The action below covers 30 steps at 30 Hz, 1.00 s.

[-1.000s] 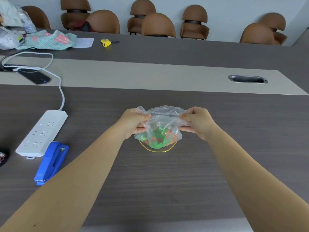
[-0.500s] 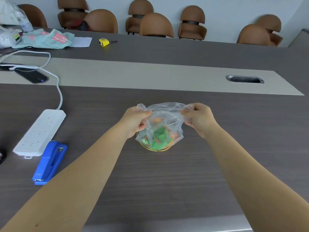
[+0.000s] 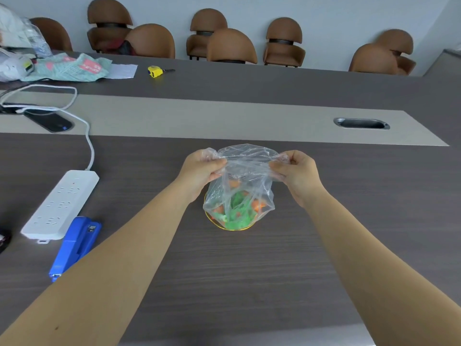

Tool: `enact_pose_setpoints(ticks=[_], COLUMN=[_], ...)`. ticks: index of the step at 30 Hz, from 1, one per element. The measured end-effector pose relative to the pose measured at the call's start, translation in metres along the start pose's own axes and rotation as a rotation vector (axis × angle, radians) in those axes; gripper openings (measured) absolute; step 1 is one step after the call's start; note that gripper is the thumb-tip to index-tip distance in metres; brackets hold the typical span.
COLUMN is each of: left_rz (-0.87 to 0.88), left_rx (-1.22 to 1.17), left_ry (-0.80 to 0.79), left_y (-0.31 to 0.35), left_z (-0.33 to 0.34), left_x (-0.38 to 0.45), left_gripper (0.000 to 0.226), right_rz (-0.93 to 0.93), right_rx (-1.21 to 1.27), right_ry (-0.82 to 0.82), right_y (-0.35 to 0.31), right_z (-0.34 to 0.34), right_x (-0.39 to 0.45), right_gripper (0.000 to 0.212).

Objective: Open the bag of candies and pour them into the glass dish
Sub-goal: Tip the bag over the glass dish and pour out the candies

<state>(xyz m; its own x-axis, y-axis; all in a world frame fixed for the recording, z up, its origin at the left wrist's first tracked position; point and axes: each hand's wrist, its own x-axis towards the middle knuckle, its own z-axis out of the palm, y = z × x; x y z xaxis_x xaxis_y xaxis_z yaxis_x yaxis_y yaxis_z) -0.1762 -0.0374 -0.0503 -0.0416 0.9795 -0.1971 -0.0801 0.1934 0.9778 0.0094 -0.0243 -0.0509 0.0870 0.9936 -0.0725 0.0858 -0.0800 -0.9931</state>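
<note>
A clear plastic bag (image 3: pixel 245 171) with green and orange candies (image 3: pixel 237 208) in its bottom hangs over the middle of the dark table. My left hand (image 3: pixel 202 171) pinches the bag's top edge on the left, and my right hand (image 3: pixel 296 173) pinches it on the right, stretching the mouth between them. Directly under the bag sits the glass dish (image 3: pixel 232 228), of which only the gold-coloured near rim shows; the bag covers the rest.
A white power strip (image 3: pixel 59 203) and a blue stapler (image 3: pixel 74 245) lie to the left. A phone (image 3: pixel 48 121) on a cable, packets (image 3: pixel 67 68) and a yellow tape measure (image 3: pixel 154 71) lie further back. A metal cable slot (image 3: pixel 361 123) is at right. Brown chairs line the wall.
Both hands have lifted the bag's top a little higher and pulled it wider apart, so the bag hangs longer over the dish. The candies have settled lower.
</note>
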Motion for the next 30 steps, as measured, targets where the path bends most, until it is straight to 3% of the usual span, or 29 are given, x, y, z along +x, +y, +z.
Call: enact_pose_setpoints(ticks=[23,30], left_rz=[0.191,0.181], left_rx=[-0.006,-0.062], left_ry=[0.117,0.079], left_y=[0.020,0.025], left_z=[-0.001,0.001], left_x=[-0.003,-0.011], left_gripper=[0.023,0.016], right_rz=[-0.113,-0.163], right_rx=[0.026,0.050], right_ry=[0.056,0.036], right_y=[-0.021,-0.028], right_z=[0.008,0.000], right_x=[0.000,-0.010], right_gripper=[0.022,0.020])
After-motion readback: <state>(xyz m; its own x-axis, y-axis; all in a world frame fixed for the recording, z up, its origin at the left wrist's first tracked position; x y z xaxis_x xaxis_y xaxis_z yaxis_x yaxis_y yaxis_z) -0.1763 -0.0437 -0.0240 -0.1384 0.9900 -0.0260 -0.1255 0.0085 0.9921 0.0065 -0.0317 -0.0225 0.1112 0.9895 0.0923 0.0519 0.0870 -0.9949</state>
